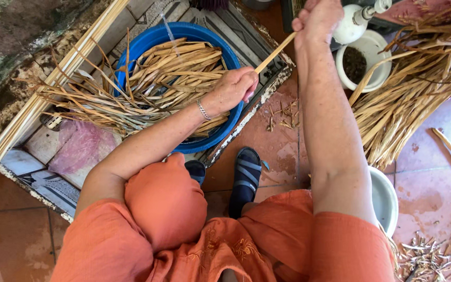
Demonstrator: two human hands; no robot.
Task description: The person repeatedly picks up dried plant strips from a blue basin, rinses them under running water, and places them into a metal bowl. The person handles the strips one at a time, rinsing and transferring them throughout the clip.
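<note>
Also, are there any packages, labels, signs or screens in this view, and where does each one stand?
No labels, signs or screens show.
Pink plastic bag: crumpled, translucent, at left beside the blue basin.
White jar: round, open, dark contents, top right beyond the right hand.

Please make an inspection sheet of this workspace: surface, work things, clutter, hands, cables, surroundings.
Surface: reddish tiled floor, with damp-looking patches.
Work things: a pale strip stretched between both hands; blue basin full of dried plant strips.
Clutter: a loose pile of strips at right; cut scraps on the floor; pink plastic bag.
Hands: left hand and right hand each closed on the strip.
Cables: nothing seen.
Surroundings: long canes at left; white pot; white bowl; sandalled foot.
</note>
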